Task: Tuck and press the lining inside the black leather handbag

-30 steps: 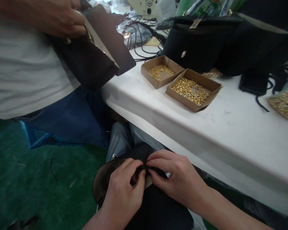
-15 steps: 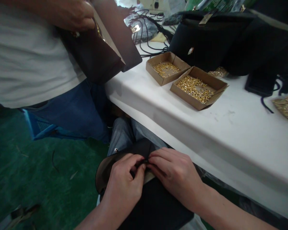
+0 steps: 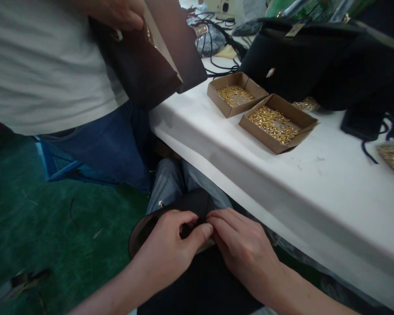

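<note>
A black bag (image 3: pixel 197 280) lies open across my lap, its pale inner edge showing between my hands. My left hand (image 3: pixel 175 240) is closed at the bag's opening, thumb stretched toward the right fingertips. Close beside it, my right hand (image 3: pixel 244 245) has its fingers pressed together at the same edge. The fingertips of both hands nearly meet, and whatever small part they pinch is hidden. A small metal fitting (image 3: pixel 161 204) shows on the bag's far side.
On the white table (image 3: pixel 249 175) stand two cardboard trays (image 3: pixel 238 94) (image 3: pixel 277 124) of small gold pieces. Black bags (image 3: pixel 289 61) and cords (image 3: pixel 216 65) lie behind. At left a person holds a dark bag (image 3: pixel 141 65); a blue crate (image 3: pixel 57 162) sits low.
My left thumb has reached further right, over the right fingertips. The view has shifted slightly, and the other person's hand and bag sit a little higher and further right in it.
</note>
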The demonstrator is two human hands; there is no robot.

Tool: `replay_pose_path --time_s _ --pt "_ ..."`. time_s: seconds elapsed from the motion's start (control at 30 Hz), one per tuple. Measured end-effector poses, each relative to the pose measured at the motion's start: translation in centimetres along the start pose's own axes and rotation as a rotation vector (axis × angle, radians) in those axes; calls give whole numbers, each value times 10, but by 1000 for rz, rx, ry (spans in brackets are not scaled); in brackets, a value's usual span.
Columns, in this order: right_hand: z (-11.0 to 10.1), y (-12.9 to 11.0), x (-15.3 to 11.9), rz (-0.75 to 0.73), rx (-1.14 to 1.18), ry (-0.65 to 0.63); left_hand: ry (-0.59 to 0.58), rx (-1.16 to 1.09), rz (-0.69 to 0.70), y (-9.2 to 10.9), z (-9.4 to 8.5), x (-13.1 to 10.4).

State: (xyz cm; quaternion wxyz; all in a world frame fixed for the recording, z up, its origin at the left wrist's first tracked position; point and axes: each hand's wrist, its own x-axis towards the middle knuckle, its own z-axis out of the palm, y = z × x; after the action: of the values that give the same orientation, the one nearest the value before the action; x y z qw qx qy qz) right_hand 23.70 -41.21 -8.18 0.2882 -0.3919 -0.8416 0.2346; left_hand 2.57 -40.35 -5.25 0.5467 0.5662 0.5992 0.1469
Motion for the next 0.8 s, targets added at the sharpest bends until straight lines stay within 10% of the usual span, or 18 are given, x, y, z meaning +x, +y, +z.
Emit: replay_pose_path --time_s 0.27,0.8 --pt "-9 7 9 -76 -25 -115 -53 -169 -76 -10 6 14" --pt "-21 24 6 -101 -33 -148 -287 33 288 -38 -11 9"
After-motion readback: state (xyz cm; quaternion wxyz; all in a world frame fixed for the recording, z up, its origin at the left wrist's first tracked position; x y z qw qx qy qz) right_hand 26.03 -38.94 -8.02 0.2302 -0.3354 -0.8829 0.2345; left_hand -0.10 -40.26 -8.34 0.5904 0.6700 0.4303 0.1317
